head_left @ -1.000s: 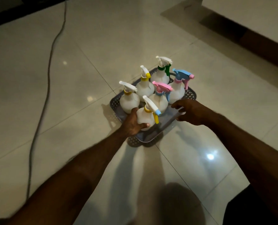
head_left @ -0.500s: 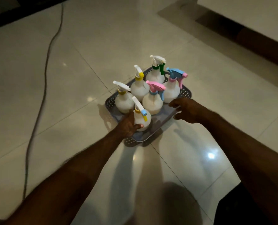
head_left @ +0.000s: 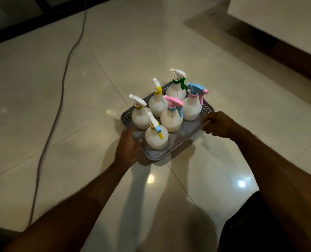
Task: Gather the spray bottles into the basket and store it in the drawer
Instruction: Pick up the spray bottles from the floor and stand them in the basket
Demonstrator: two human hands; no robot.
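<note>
A grey perforated basket (head_left: 171, 155) stands on the tiled floor with several white spray bottles upright inside it. Their triggers are yellow, green, pink and blue. The nearest bottle (head_left: 156, 137) has a blue and yellow nozzle and stands free of both hands. My left hand (head_left: 127, 148) holds the basket's near left side, its fingers wrapped at the rim. My right hand (head_left: 218, 124) grips the right rim, fingers curled over the edge. No drawer is in view.
A grey cable (head_left: 65, 73) runs along the floor on the left. A dark skirting under a pale wall or cabinet (head_left: 282, 51) crosses the upper right. A dark strip (head_left: 23, 24) lines the top left. Glossy tiles surround the basket.
My left hand has let go of the nearest bottle and shifted left onto the basket's side. My right hand stays on the right rim. The view has pulled back slightly.
</note>
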